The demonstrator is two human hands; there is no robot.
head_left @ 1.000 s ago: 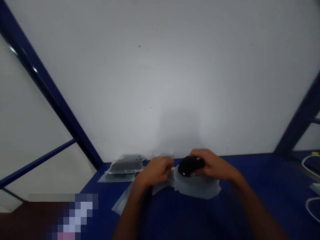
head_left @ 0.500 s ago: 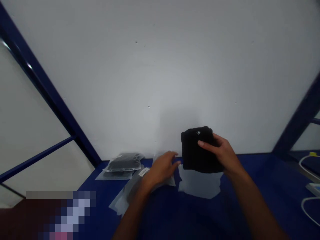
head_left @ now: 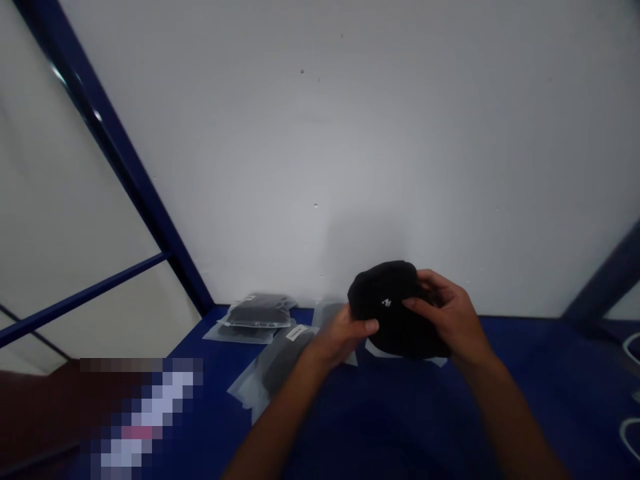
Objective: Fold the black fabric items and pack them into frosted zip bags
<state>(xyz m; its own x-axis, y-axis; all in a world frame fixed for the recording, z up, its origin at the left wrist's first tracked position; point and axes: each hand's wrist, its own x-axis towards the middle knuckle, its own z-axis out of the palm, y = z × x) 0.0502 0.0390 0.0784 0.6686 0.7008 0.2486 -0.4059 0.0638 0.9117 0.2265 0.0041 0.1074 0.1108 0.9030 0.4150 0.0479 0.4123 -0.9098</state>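
A folded black cloth item (head_left: pixel 387 323) with a small white logo is held up between both hands. My left hand (head_left: pixel 345 333) grips its left edge, thumb on the front. My right hand (head_left: pixel 447 313) holds its right side, thumb near the logo and fingers behind. Below the cloth, the edge of a pale translucent sheet or bag (head_left: pixel 435 361) shows on the blue table (head_left: pixel 390 413); the rest is covered. Left of my hands lie clear bags with dark contents, one (head_left: pixel 280 363) bearing a white label, partly hidden by my left forearm.
More filled clear bags (head_left: pixel 257 312) are stacked at the table's back left. A pale wall (head_left: pixel 320 167) rises behind the table. Blue frame bars (head_left: pixel 125 153) stand at the left, and white cables (head_left: pixel 629 433) lie at the right edge. A pixelated patch covers the lower left.
My left hand has moved right and taken hold of the black cloth's left edge. The cloth has become rounder and tilted, covering more of the pale sheet. The view has shifted slightly.
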